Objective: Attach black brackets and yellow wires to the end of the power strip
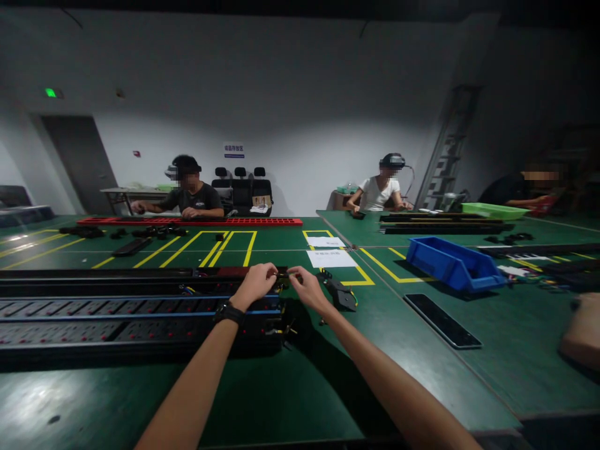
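My left hand (255,284), with a black watch on its wrist, is pinched at the right end of the farthest of several long black socket strips (159,306). My right hand (307,289) faces it just past that end, thumb and finger also closed. Between the fingertips is a small dark piece, too small to name. Loose wires (288,331) stick out from the strip ends below the hands. A black end piece (344,297) with a yellow-green wire lies right of my right hand.
A phone (443,320) and a blue bin (450,265) lie to the right. Paper sheets (332,258) rest beyond the hands. Across the table, a red slotted strip (262,222) lies before one co-worker (201,200); another co-worker (379,194) sits farther right. Someone's hand (584,328) shows at the right edge.
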### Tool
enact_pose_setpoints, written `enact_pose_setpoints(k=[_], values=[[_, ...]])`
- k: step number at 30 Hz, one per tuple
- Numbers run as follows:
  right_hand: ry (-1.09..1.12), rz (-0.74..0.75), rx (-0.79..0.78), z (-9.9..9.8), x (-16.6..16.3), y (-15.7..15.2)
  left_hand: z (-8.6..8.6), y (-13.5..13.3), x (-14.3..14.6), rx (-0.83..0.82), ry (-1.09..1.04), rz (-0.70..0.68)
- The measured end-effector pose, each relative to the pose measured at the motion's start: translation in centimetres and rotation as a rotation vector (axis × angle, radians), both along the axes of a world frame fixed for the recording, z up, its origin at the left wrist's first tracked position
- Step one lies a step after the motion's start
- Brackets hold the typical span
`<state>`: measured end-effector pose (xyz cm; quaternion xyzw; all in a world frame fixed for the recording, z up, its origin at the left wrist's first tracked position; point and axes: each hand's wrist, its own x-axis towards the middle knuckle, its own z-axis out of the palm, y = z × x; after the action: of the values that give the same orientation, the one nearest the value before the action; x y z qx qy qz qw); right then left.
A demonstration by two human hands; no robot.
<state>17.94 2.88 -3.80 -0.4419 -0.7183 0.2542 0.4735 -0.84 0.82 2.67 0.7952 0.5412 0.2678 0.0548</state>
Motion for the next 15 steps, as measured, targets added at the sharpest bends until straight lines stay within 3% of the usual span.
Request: enact_pose_setpoints(k=[2, 6, 11, 15], values=[[-0.121, -0.006, 0.045, -1.5, -0.1, 0.2, -0.7, 0.7, 0.0, -0.055, 0.002, 0.091], [-0.287, 0.035, 0.076, -3.2, -0.4, -0.1, -1.4, 0.8, 0.3, -0.068, 0.006, 0.145], [-0.322, 0.026, 0.078, -3.3, -0.8, -0.3, -1.6, 0.0, 0.7, -0.1, 0.061, 0.248], [-0.323, 0.022, 0.055, -3.2, -1.0, -0.4, -1.9, 0.0, 0.9, -0.102, 0.086, 0.21]])
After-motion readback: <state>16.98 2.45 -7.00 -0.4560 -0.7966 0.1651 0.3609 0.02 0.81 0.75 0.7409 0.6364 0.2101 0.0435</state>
